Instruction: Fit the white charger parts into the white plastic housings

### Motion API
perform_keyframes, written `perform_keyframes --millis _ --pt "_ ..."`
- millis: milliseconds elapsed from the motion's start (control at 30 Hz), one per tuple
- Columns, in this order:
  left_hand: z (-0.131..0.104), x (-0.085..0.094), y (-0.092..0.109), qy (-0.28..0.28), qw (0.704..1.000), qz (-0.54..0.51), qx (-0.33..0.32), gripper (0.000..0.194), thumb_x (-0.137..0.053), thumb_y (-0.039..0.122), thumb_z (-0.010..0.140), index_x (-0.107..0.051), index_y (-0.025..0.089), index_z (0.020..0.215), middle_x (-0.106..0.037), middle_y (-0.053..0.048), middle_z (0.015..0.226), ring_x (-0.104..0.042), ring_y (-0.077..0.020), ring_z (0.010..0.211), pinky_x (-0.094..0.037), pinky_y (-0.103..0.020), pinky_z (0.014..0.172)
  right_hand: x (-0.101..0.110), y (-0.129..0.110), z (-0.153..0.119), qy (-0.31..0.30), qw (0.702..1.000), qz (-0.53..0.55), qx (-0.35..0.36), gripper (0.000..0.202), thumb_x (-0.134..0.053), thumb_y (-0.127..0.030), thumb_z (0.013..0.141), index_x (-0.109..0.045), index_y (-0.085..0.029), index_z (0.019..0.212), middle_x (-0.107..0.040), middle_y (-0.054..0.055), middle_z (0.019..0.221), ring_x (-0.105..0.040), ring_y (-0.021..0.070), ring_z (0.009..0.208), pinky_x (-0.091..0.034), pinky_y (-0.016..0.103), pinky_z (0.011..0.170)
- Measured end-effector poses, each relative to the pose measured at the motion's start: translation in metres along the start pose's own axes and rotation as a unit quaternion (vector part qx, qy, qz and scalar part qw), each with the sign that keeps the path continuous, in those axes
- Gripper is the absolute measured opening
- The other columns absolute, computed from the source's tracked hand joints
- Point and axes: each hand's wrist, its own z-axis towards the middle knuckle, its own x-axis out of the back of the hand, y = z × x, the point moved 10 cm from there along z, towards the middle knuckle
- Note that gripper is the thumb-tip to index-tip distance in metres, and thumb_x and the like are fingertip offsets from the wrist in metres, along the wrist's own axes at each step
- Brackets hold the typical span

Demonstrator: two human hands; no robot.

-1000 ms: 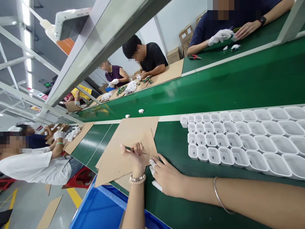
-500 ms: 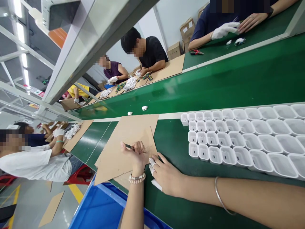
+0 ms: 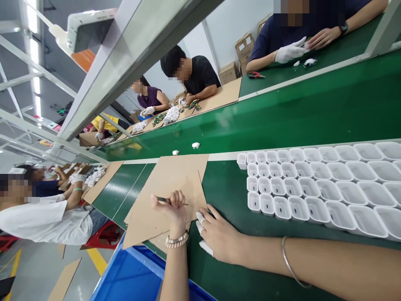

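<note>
My left hand (image 3: 172, 213), with a beaded bracelet at the wrist, is closed around a slim dark tool (image 3: 163, 200) with a thin pointed tip; I cannot tell its exact kind. It is held over a brown cardboard sheet (image 3: 175, 175) on the green table. My right hand (image 3: 219, 234), wearing white finger cots and a silver bangle, lies palm down by the cardboard's right edge. Its fingers are stretched out and apart, with nothing seen in them. Rows of white plastic cups (image 3: 290, 207) stand to its right, several with a small dark mark inside.
A blue bin (image 3: 131, 271) sits below the table edge. Two small white parts (image 3: 196, 145) rest on the green belt (image 3: 266, 104) beyond the cardboard. Co-workers sit across the belt and to the left; red-handled pliers (image 3: 256, 75) lie there. A slanted metal beam (image 3: 131, 54) crosses overhead.
My left hand has shifted slightly left with the slim dark tool still in its grip. My right hand stays in place. The view has moved a little.
</note>
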Motion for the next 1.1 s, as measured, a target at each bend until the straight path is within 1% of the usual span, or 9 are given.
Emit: perform_keyframes --millis 67,233,400,500,633,867,1000,1100 --pt "0.001 0.002 0.002 0.001 1.000 -0.001 0.001 0.075 -0.046 0.082 0.069 -0.018 0.020 0.037 -0.013 0.005 0.036 -0.018 -0.0073 0.036 -0.015 -0.024 0.037 0.000 0.000 0.000 0.006 1.000 0.003 -0.002 0.043 -0.043 -0.034 0.095 -0.066 -0.005 0.117 -0.057 0.022 0.130 -0.046 0.0366 0.128 -0.029 0.056 0.111" --pt "0.002 0.001 -0.006 -0.003 1.000 0.009 0.026 0.079 -0.041 0.088 0.067 -0.018 0.019 0.036 -0.011 0.005 0.036 -0.018 -0.0072 0.036 -0.013 -0.024 0.036 0.003 0.001 -0.001 0.023 1.000 0.009 -0.011 0.044 -0.041 -0.034 0.096 -0.066 -0.005 0.116 -0.055 0.023 0.132 -0.046 0.0369 0.127 -0.028 0.055 0.111" --pt "0.002 0.000 -0.010 -0.009 0.999 0.016 0.032 0.078 -0.040 0.086 0.070 -0.019 0.019 0.036 -0.010 0.005 0.037 -0.017 -0.0071 0.036 -0.014 -0.024 0.037 0.001 0.000 -0.001 0.022 1.000 0.001 -0.008 0.044 -0.041 -0.035 0.095 -0.067 -0.005 0.114 -0.055 0.023 0.132 -0.046 0.0366 0.127 -0.029 0.055 0.110" --pt "0.002 -0.001 -0.011 -0.012 0.999 0.019 0.033 0.077 -0.040 0.085 0.071 -0.019 0.020 0.036 -0.011 0.005 0.037 -0.017 -0.0070 0.036 -0.014 -0.024 0.037 0.000 -0.001 0.000 0.017 1.000 0.000 -0.006 0.043 -0.041 -0.034 0.095 -0.068 -0.005 0.113 -0.056 0.023 0.131 -0.046 0.0373 0.128 -0.029 0.056 0.110" --pt "0.001 -0.002 -0.013 -0.016 0.999 0.025 0.036 0.077 -0.044 0.084 0.069 -0.020 0.019 0.035 -0.012 0.005 0.037 -0.017 -0.0064 0.037 -0.012 -0.024 0.038 0.001 0.000 0.000 0.013 1.000 0.008 -0.003 0.042 -0.043 -0.033 0.094 -0.067 -0.005 0.114 -0.055 0.024 0.133 -0.045 0.0378 0.129 -0.028 0.057 0.111" --pt "0.000 -0.005 -0.019 -0.019 0.998 0.035 0.048 0.075 -0.048 0.080 0.071 -0.022 0.020 0.035 -0.012 0.006 0.038 -0.016 -0.0059 0.037 -0.011 -0.024 0.040 -0.001 0.000 -0.001 -0.023 1.000 0.000 -0.001 0.043 -0.050 -0.036 0.090 -0.067 -0.004 0.113 -0.051 0.026 0.136 -0.039 0.0369 0.134 -0.025 0.056 0.114" --pt "0.000 -0.004 -0.015 -0.021 0.999 0.029 0.040 0.075 -0.045 0.079 0.073 -0.020 0.020 0.036 -0.012 0.005 0.038 -0.017 -0.0065 0.037 -0.011 -0.024 0.039 -0.003 -0.001 -0.001 -0.022 1.000 -0.011 0.002 0.043 -0.049 -0.036 0.090 -0.067 -0.005 0.114 -0.054 0.024 0.133 -0.040 0.0375 0.132 -0.026 0.057 0.113" --pt "0.000 0.001 -0.005 -0.014 1.000 0.017 0.019 0.075 -0.042 0.080 0.073 -0.019 0.019 0.037 -0.011 0.005 0.038 -0.017 -0.0070 0.038 -0.013 -0.025 0.039 -0.001 -0.001 0.000 0.000 1.000 -0.017 -0.001 0.045 -0.044 -0.036 0.094 -0.065 -0.005 0.120 -0.054 0.023 0.134 -0.044 0.0369 0.130 -0.028 0.056 0.112"
